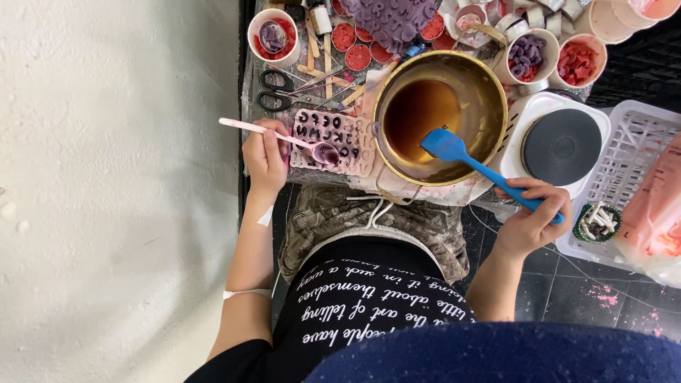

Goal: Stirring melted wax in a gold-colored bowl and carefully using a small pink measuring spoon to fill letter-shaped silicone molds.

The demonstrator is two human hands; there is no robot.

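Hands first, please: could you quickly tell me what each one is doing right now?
Left hand: closed on a pink spoon over the letter mould.
Right hand: closed on a blue spatula.

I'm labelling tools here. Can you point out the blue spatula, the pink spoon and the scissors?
blue spatula (445,145): head view, on its blade.
pink spoon (325,152): head view, on its bowl.
scissors (273,91): head view, on the black handles.

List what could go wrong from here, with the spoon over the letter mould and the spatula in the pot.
1. The left hand holds a loaded pink spoon over the letter mould; a tilt could spill liquid across neighbouring letters.
2. The right hand has a blue spatula in the brass pot, which sits at the table edge above the lap; a hard push might tip it.
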